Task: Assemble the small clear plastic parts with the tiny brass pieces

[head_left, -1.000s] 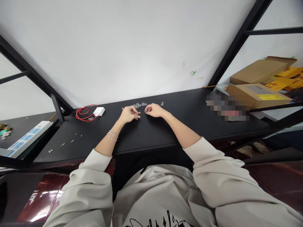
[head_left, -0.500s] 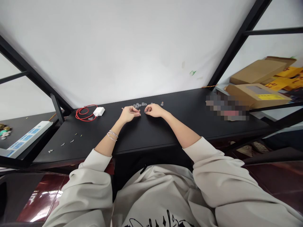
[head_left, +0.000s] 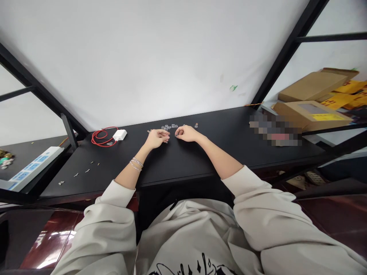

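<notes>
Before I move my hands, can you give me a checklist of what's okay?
1. Left hand and right hand apart: ok, a gap shows between them.
2. Clear pieces within reach: ok, grouped just beyond the hands.
3. Something in either grip: cannot tell, too small.
4. Red cable out of the way: ok, looped beside the white charger, left of the hands.
5. Small bits gathered together: not ok, scattered on the table's left.
</notes>
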`<state>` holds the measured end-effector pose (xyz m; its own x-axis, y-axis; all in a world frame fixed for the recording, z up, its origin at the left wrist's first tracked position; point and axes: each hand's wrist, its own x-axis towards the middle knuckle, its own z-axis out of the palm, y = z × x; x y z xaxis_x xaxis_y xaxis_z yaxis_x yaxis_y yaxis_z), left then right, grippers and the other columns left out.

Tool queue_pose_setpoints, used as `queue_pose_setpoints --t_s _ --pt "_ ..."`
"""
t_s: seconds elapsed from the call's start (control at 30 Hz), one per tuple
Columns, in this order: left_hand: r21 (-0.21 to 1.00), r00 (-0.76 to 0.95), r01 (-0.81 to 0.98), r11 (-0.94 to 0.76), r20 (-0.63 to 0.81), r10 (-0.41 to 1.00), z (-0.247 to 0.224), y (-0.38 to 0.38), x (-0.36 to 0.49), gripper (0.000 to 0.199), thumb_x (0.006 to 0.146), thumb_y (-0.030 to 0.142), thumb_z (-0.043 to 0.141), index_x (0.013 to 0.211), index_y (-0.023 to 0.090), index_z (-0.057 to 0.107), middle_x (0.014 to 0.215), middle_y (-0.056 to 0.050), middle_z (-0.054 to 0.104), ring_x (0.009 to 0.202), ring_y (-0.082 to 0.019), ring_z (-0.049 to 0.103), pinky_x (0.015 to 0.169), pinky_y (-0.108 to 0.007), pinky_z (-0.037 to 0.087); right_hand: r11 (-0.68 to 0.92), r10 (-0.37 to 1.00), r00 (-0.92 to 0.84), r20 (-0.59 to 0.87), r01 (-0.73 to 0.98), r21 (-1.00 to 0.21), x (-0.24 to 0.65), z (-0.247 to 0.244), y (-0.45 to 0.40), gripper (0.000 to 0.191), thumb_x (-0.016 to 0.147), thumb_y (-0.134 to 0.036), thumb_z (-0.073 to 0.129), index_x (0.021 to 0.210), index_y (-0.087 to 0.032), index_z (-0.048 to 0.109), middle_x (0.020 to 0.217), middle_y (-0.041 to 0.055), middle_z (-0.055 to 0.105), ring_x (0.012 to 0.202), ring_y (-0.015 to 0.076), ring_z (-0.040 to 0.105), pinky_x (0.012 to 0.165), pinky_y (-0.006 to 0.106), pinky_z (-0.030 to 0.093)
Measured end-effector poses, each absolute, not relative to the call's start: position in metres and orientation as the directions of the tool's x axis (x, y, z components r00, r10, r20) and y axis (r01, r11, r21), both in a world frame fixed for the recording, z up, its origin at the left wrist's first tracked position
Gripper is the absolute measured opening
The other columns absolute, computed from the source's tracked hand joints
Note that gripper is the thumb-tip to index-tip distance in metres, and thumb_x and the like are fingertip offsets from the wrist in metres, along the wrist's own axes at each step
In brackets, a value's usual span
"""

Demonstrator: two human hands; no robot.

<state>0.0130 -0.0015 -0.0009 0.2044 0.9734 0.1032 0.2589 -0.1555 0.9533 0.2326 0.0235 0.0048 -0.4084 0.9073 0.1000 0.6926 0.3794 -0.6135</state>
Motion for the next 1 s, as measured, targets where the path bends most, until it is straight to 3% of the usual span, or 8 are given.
queue_pose_setpoints --t_s 0.3,0.57,0.8,1.0 --pt "0.925 0.208 0.337 -0.175 0.108 0.972 -0.003 0.001 0.012 0.021 0.07 0.016 0.086 0.088 0.011 0.075 0.07 -0.006 0.073 0.06 -0.018 0.07 0.065 -0.034 0.062 0.372 0.911 -0.403 0.091 0.703 -0.607 0.232 0.007 0.021 0.015 0.084 -0.015 0.072 0.097 -0.018 0.08 0.086 0.0026 0.078 0.078 0.0154 0.071 0.08 0.023 0.051" --pt "0.888 0.219 0.402 -0.224 0.144 0.965 0.0 -0.003 0.012 0.028 0.069 0.02 0.086 0.093 0.015 0.072 0.07 -0.003 0.073 0.054 -0.016 0.067 0.059 -0.031 0.057 0.39 0.91 -0.383 0.161 0.654 -0.648 0.23 0.006 0.018 0.017 0.086 -0.032 0.079 0.09 -0.017 0.076 0.091 0.0068 0.079 0.083 0.018 0.073 0.082 0.027 0.054" --pt "0.908 0.219 0.341 -0.244 0.176 0.96 -0.001 -0.003 0.014 0.034 0.07 0.024 0.087 0.095 0.016 0.065 0.069 -0.002 0.071 0.052 -0.014 0.065 0.055 -0.028 0.055 0.247 0.931 -0.354 0.094 0.42 -0.873 0.225 0.005 0.015 0.005 0.088 -0.012 0.071 0.092 -0.014 0.069 0.089 0.0081 0.078 0.059 0.0131 0.069 0.05 0.021 0.053" --pt "0.908 0.208 0.341 -0.244 0.18 0.962 -0.001 -0.004 0.014 0.031 0.072 0.016 0.084 0.094 0.017 0.063 0.071 0.0 0.07 0.052 -0.013 0.065 0.053 -0.026 0.055 0.25 0.923 -0.374 0.092 0.401 -0.881 0.223 0.004 0.013 0.006 0.088 -0.011 0.07 0.094 -0.014 0.07 0.09 0.0076 0.078 0.058 0.0112 0.068 0.047 0.018 0.051"
